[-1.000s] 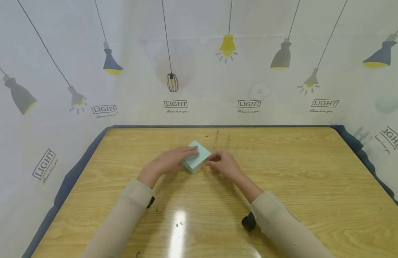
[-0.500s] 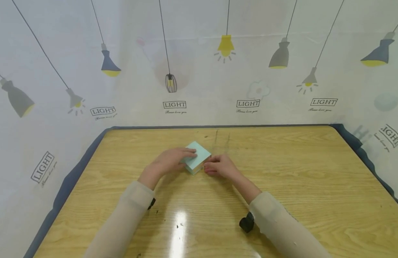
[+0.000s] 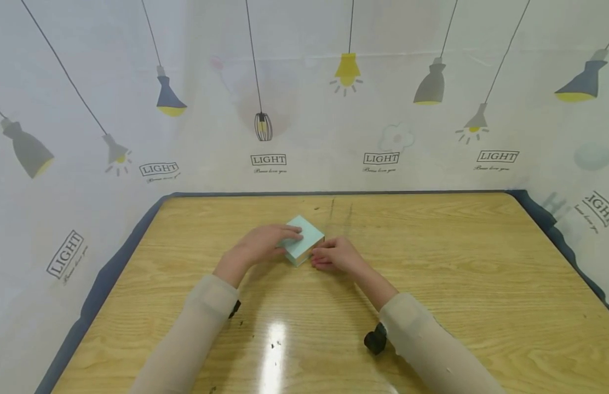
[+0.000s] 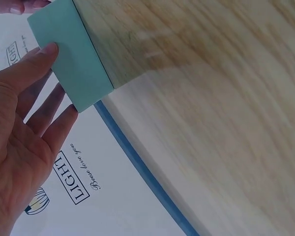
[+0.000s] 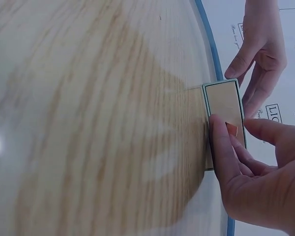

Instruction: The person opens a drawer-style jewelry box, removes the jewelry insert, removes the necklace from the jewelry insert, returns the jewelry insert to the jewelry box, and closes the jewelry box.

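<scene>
A small mint-green drawer box (image 3: 304,238) lies on the wooden table, turned cornerwise. My left hand (image 3: 257,246) holds its left side, fingers over the top; the left wrist view shows the thumb on one green face (image 4: 81,59) and fingertips at another edge. In the right wrist view the end of the box shows a beige inner panel (image 5: 222,101) framed by the green sleeve, with a small orange-brown tab (image 5: 231,129). My right hand (image 3: 339,254) has its fingers curled at this tab, partly hiding it, with the thumb by the sleeve's edge.
The wooden table (image 3: 457,273) has a dark blue border along its back and sides. Behind it hangs a white cloth (image 3: 314,120) printed with lamps and the word LIGHT. A black object (image 3: 375,339) is strapped under the right sleeve.
My right hand has shifted slightly down along the box's near right side, its fingers bunching closer to the end panel. The left hand and the box stay nearly in place.
</scene>
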Demonstrator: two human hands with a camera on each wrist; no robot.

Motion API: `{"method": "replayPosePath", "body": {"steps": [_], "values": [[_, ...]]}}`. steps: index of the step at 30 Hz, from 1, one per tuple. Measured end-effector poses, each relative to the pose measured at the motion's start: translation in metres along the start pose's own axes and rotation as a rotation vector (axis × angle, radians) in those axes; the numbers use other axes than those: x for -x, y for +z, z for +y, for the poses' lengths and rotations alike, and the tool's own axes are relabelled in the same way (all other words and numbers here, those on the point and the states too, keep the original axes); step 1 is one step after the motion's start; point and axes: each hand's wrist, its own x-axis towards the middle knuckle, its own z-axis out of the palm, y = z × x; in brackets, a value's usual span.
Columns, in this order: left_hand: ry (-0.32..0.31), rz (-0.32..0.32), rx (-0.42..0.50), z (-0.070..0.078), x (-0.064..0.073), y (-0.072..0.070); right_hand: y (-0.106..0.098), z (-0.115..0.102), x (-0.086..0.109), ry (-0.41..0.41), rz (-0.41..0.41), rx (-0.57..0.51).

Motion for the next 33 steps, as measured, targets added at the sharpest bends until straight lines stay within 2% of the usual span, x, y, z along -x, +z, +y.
{"method": "replayPosePath", "body": {"steps": [9, 17, 25, 33], "values": [[-0.017, -0.011, 0.034, -0.0024, -0.0015, 0.0004, 0.0032, 0.0005, -0.0045, 0.036, 0.032, -0.032], [0.011, 0.007, 0.026, -0.0031, -0.0044, 0.0006, 0.0055, 0.0013, -0.0071, 0.055, 0.027, -0.068], [-0.006, 0.001, 0.045, -0.0010, -0.0046, -0.0005, 0.0074, -0.0013, -0.0063, 0.064, 0.024, -0.041], [0.003, 0.000, 0.031, -0.0008, -0.0041, -0.0002, 0.0078, -0.0016, -0.0074, 0.072, -0.002, 0.004]]}}
